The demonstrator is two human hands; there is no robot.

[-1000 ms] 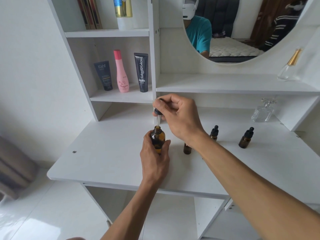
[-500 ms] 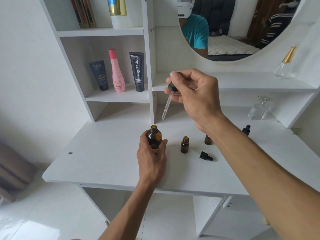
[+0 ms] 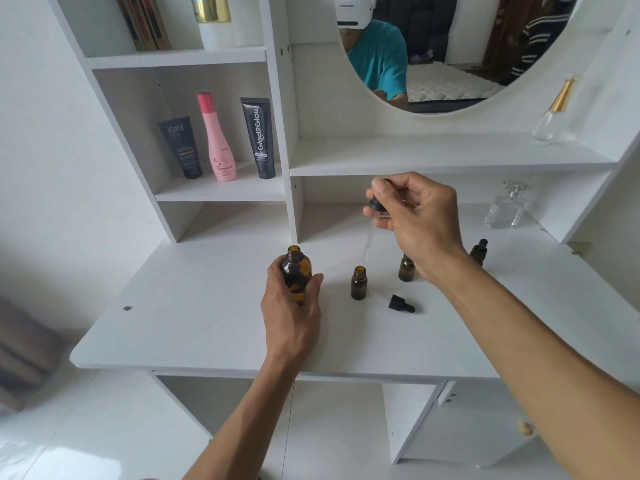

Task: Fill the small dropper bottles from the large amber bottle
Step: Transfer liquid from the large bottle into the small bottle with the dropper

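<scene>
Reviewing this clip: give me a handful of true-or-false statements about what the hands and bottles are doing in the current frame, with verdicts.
1. The left hand grips the large amber bottle, which stands uncapped on the desk. True.
2. The right hand is empty. False: it pinches a dropper, glass tube pointing down.
3. The dropper tip sits inside the large amber bottle. False: it hangs just above the open small bottle.
4. A loose black dropper cap lies on the desk. True.
5. All the small bottles are uncapped. False: the far right bottle has its cap on.
</scene>
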